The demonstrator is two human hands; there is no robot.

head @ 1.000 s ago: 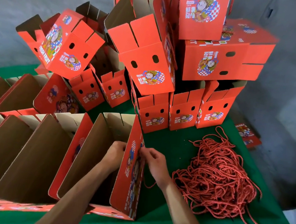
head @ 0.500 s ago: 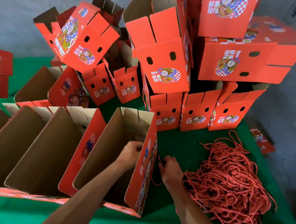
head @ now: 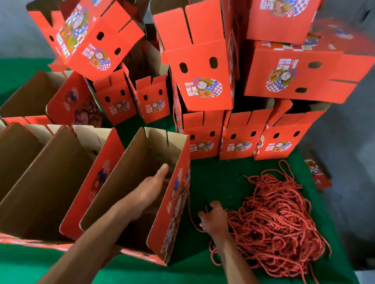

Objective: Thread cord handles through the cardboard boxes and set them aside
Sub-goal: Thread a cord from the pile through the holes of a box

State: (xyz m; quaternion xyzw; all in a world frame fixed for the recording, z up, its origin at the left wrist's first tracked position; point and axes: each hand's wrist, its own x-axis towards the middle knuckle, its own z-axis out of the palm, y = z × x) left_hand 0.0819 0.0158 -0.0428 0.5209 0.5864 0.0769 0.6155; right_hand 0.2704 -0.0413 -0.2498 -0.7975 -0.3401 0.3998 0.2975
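Note:
An open red cardboard box [head: 171,211] stands in front of me on the green table [head: 212,181], its brown inside facing up. My left hand [head: 151,190] reaches inside it with straight fingers against the right wall. My right hand [head: 214,218] is outside that wall, low on the table, its fingers curled on a red cord [head: 191,214] that runs up the box side. A large tangled pile of red cords [head: 275,222] lies just right of that hand.
More open boxes [head: 39,172] stand in a row to the left. A tall stack of finished red boxes [head: 203,74] fills the back of the table. Flat box blanks [head: 317,176] lie on the grey floor at the right.
My right hand has dropped from the box's top edge to the table beside the cord pile, holding a cord. My left hand has reached deeper into the box and straightened.

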